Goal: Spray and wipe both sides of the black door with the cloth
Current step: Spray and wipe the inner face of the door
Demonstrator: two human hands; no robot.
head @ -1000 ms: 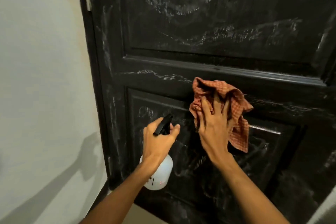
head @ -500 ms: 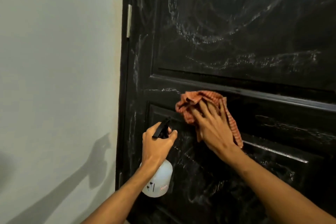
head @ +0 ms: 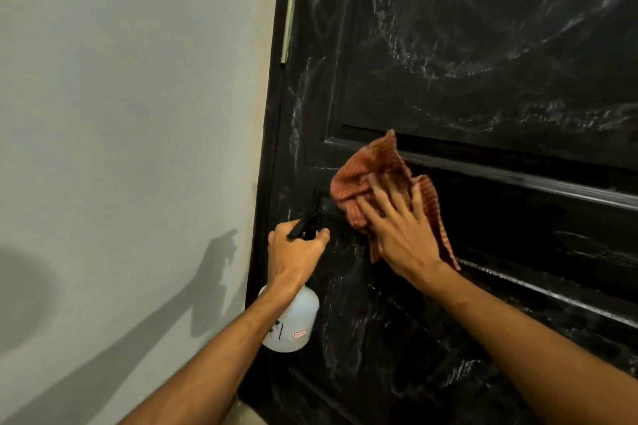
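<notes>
The orange cloth [head: 376,183] is pressed against the black door [head: 483,62] by the right hand [head: 404,235], fingers spread. The spray bottle [head: 293,321], upright, nozzle doorward, is gripped by the left hand [head: 293,259]; its small label seems unreadable.

The black door [head: 483,62] was panelled and smeared with whitish streaks. A crumpled orange-red checked cloth [head: 366,179] lay pressed flat against its middle rail. A white spray bottle [head: 293,324] with a black trigger stood upright just beside the door's left edge.
</notes>
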